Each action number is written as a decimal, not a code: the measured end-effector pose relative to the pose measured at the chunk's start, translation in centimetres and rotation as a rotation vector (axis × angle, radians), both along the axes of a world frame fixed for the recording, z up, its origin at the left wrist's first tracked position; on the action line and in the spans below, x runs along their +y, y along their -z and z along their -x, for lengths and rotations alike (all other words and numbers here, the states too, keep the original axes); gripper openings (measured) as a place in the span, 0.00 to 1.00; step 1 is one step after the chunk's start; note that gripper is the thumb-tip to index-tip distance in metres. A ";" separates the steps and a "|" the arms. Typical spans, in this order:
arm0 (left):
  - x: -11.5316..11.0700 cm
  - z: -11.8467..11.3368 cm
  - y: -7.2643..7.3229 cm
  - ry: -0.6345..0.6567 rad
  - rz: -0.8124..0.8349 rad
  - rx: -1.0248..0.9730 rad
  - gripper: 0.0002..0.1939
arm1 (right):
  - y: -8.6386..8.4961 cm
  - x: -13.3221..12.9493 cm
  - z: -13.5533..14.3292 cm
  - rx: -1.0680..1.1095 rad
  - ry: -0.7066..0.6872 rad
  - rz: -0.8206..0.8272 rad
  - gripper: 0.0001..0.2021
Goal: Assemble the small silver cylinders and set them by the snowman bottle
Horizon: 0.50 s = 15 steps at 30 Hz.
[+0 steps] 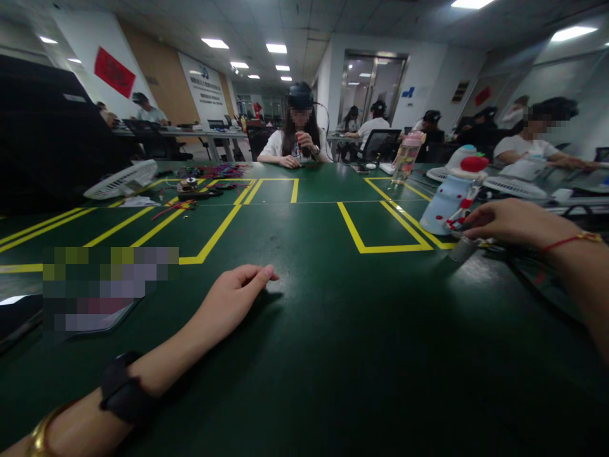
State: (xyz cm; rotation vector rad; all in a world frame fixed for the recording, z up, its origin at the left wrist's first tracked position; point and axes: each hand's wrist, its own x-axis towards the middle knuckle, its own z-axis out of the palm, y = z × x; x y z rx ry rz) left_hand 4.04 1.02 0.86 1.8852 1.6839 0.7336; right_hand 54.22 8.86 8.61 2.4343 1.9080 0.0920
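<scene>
My left hand [238, 292] rests on the green table [304, 355], left of the middle, its fingers curled in and the thumb against the index finger. Whether anything is inside it is hidden. On the right, my right hand [499, 222] has its fingertips pinched at the top of a small silvery metal cylinder [462, 249], which leans over the table by the yellow tape. Just behind that hand stands a light-blue bottle [440, 202] with a red and white strap.
A fan [122, 180], wires [223, 170] and a small motor-like part [187, 185] lie at the back left. A phone [107, 320] is at the left. Across the table sits a person [299, 136]; a pink-lidded bottle [408, 155] stands at the back right.
</scene>
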 end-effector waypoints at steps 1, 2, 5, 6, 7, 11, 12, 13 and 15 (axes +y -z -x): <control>0.0 0.0 0.0 0.000 0.001 -0.001 0.25 | -0.1 0.0 -0.1 -0.014 0.013 -0.012 0.17; 0.0 0.0 0.0 0.001 0.003 -0.002 0.25 | -0.2 0.1 -0.2 -0.027 0.028 -0.023 0.18; 0.0 -0.1 -0.1 -0.003 0.009 -0.006 0.25 | -0.2 0.2 -0.5 -0.047 0.046 -0.035 0.18; -0.1 -0.1 -0.2 -0.005 0.009 -0.006 0.26 | -0.1 0.3 -0.6 -0.048 0.042 -0.031 0.18; -0.1 -0.1 -0.2 -0.005 0.009 -0.005 0.26 | 0.0 0.4 -0.6 -0.047 0.034 -0.027 0.17; -0.1 -0.1 -0.2 -0.002 0.007 0.005 0.26 | 0.6 0.4 -0.4 -0.022 -0.003 -0.006 0.16; -0.1 -0.1 -0.2 -0.001 0.007 0.008 0.26 | 0.6 0.4 -0.3 -0.009 -0.013 0.001 0.16; -0.1 -0.1 -0.2 0.000 0.007 0.010 0.26 | 0.6 0.3 -0.2 0.008 -0.023 0.010 0.16; -0.1 -0.1 -0.2 0.004 0.005 0.011 0.26 | 0.5 0.1 -0.1 0.047 -0.045 0.028 0.17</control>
